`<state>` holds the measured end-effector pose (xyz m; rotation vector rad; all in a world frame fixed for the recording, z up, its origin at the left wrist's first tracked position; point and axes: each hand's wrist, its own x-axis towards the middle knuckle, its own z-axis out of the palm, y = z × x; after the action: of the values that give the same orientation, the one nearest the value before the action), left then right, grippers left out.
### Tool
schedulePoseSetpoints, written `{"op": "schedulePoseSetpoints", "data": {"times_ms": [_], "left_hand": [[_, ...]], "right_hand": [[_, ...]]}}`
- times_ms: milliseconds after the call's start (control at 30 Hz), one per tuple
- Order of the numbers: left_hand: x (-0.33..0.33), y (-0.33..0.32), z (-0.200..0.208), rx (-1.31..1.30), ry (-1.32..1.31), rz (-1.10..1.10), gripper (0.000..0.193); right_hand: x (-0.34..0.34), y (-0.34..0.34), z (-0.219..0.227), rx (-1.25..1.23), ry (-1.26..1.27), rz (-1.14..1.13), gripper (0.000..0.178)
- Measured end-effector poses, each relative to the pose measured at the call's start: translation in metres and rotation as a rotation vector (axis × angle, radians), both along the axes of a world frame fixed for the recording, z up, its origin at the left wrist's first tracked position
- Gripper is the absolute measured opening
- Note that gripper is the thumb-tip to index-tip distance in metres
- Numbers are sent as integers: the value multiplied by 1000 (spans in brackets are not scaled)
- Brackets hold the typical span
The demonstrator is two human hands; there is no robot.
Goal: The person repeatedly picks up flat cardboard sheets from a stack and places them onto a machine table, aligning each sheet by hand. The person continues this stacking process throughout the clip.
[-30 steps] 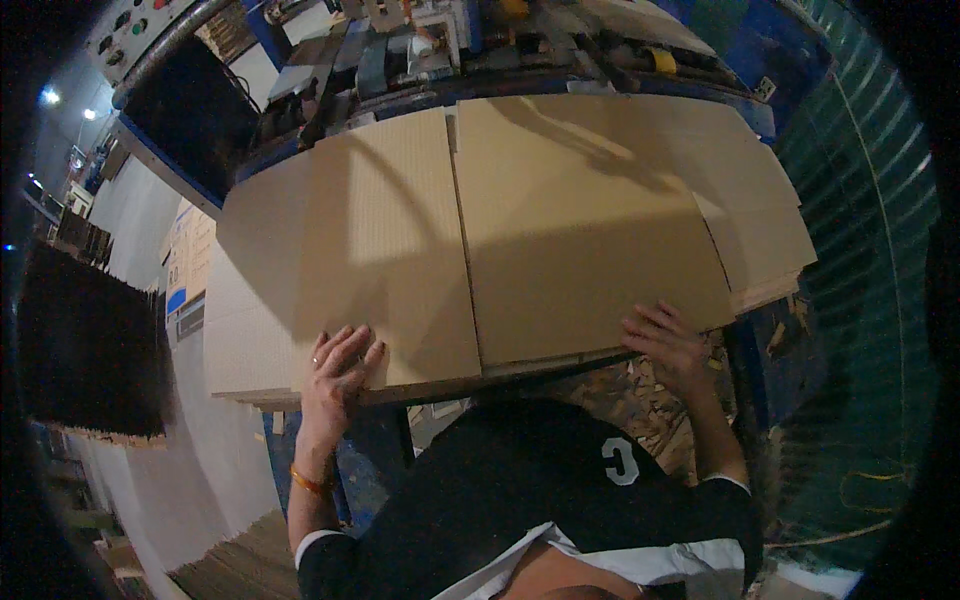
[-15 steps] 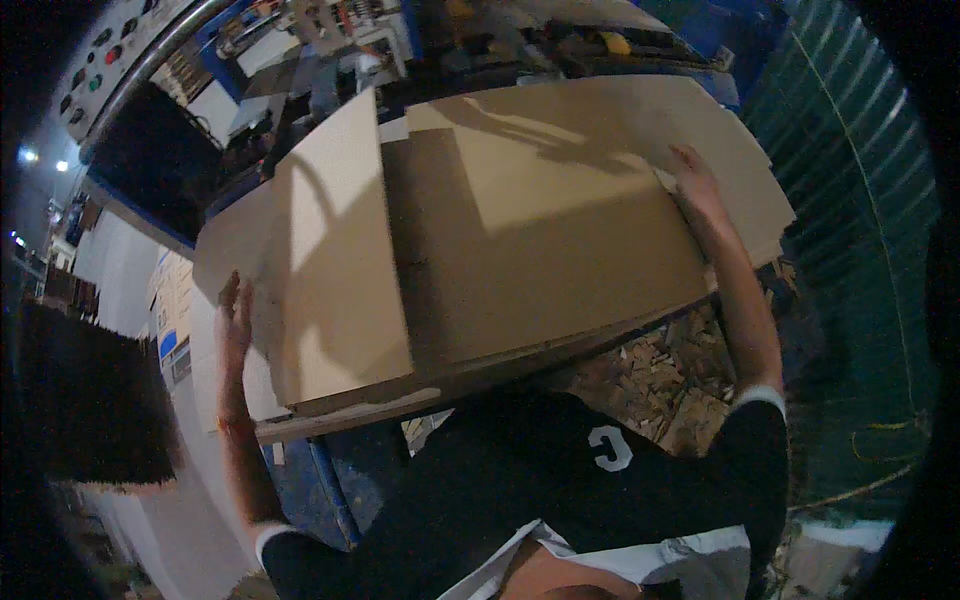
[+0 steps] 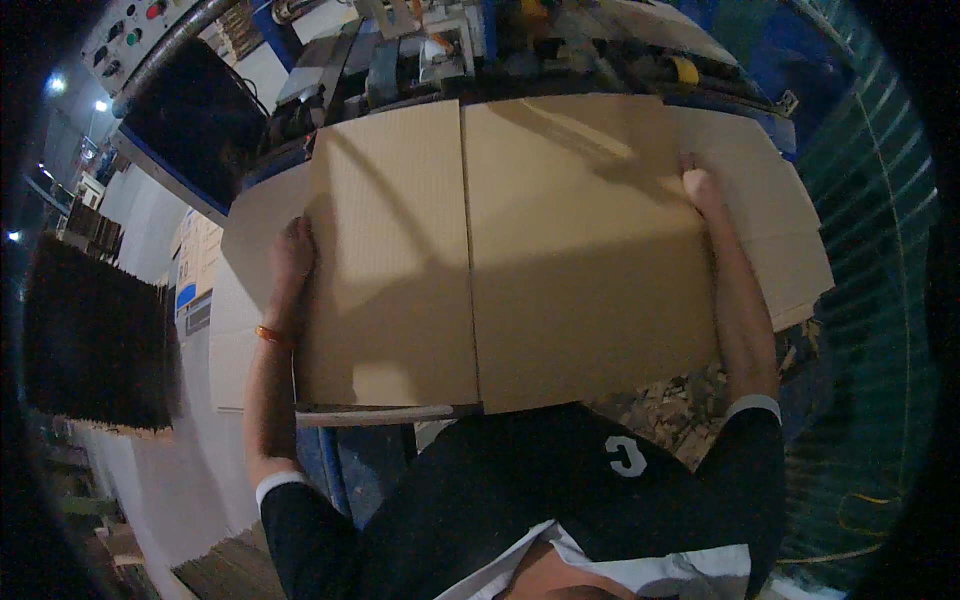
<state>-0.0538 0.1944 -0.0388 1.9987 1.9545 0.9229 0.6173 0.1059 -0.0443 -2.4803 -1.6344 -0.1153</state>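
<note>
A brown cardboard box blank (image 3: 590,280) lies in front of me, its two large panels folded inward so that their edges meet along a seam left of its middle. At the fold of the left panel (image 3: 390,270), my left hand (image 3: 292,255) is closed against the edge, its fingers partly hidden. My right hand (image 3: 702,188) is closed at the far part of the right fold, fingers curled in. Paler cardboard (image 3: 765,210) spreads out beneath on both sides. An orange band circles my left wrist.
Beyond the cardboard stands a machine with belts and rollers (image 3: 440,60). A control panel with buttons (image 3: 125,45) is at the upper left. Cardboard scraps (image 3: 680,405) lie below on the right, beside a green corrugated wall (image 3: 870,300). A dark stack (image 3: 95,340) stands at left.
The left panel, raised and apart from the right one before, now lies flat with its edge against it. Both hands have moved to the folds and closed. The view has shifted slightly.
</note>
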Motion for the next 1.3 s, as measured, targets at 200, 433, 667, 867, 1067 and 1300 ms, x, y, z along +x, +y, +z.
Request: {"op": "schedulePoseSetpoints", "data": {"times_ms": [200,433,667,867,1067,1300], "left_hand": [[2,-2,5,44,29,-48,39],[28,-28,45,-376,-356,180,45],[32,-43,48,-373,-1131,-28,40],[31,-37,50,-515,-1135,76,37],[37,-50,56,-359,-759,42,45],[33,-26,45,-325,-332,125,59]], "right_hand": [[3,-7,0,34,115,-22,47],[12,-4,0,103,366,-257,50],[31,-2,-8,321,700,-104,49],[35,-5,-11,386,827,-67,45],[55,-4,-13,332,994,-115,46],[67,-6,-19,361,836,-36,47]]}}
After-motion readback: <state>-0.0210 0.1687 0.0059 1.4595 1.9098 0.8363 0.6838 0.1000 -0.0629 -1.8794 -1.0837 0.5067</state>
